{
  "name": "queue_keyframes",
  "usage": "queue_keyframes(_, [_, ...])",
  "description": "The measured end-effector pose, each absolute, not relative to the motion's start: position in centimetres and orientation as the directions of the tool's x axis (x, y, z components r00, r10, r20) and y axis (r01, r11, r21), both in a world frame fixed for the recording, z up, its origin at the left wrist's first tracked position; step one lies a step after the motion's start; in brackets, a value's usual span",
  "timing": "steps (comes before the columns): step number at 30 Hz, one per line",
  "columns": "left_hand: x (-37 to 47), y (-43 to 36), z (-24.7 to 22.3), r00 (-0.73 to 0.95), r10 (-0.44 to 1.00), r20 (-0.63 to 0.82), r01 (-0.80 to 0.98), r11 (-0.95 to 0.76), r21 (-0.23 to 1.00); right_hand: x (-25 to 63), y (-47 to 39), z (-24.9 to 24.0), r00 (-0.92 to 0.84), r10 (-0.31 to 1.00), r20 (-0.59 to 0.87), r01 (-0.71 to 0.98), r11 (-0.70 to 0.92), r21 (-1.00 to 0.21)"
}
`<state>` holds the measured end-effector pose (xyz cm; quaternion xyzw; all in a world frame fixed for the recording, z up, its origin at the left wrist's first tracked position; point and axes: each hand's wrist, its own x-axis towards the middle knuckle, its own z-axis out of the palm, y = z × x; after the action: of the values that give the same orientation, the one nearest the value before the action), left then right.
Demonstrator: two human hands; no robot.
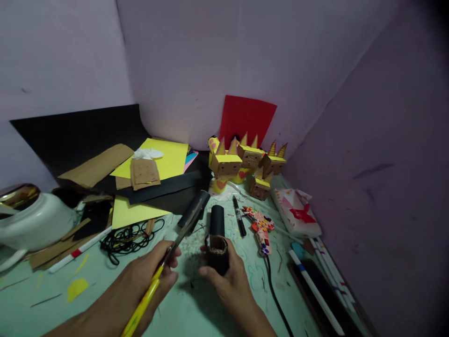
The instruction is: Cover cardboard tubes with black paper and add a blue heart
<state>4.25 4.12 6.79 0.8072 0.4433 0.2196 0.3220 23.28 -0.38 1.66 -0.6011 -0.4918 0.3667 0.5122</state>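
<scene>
My left hand (154,269) is closed around a pair of scissors (150,296) with yellow handles, gripping it near the pivot. The blades slant up and to the right, crossing in front of a black tube (185,220) on the table. In my right hand (231,283) is a short tube (217,263) wrapped in black, its ragged brown cardboard end facing up toward me. Right behind it is another black tube (217,217). A black marker (239,216) and a hot glue gun (260,228) with a patterned cover lie to the right.
Small cardboard figures (227,167) with pointed yellow ears stand at the back before red paper (247,117). Yellow sheets (171,159), black paper (87,135) and black cord (131,241) lie left, near a white pot (38,220). A tissue pack (296,213) sits right.
</scene>
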Motion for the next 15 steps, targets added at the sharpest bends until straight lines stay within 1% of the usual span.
queue_keyframes(3, [6.2, 3.9, 7.8, 0.498, 0.866, -0.042, 0.413, -0.194, 0.89, 23.0, -0.6, 1.7, 0.214, 0.972, 0.097, 0.256, 0.04, -0.966])
queue_keyframes(5, [7.2, 4.1, 8.0, 0.507, 0.859, -0.073, 0.309, -0.102, 0.946, 23.0, -1.0, 1.7, 0.146, 0.982, 0.12, 0.288, 0.073, -0.955])
queue_keyframes(9, [8.2, 5.0, 7.2, 0.474, 0.88, -0.041, 0.209, -0.067, 0.976, 23.3, -1.8, 1.5, -0.012, 0.992, 0.122, 0.302, 0.12, -0.946])
queue_keyframes(13, [8.4, 5.4, 6.5, 0.531, 0.846, -0.044, 0.107, -0.016, 0.994, 23.2, -1.4, 2.0, -0.005, 0.967, 0.254, 0.275, 0.245, -0.93])
queue_keyframes(15, [8.3, 5.5, 6.9, 0.554, 0.831, -0.047, 0.086, -0.001, 0.996, 23.1, -1.0, 2.4, 0.015, 0.967, 0.256, 0.253, 0.244, -0.936])
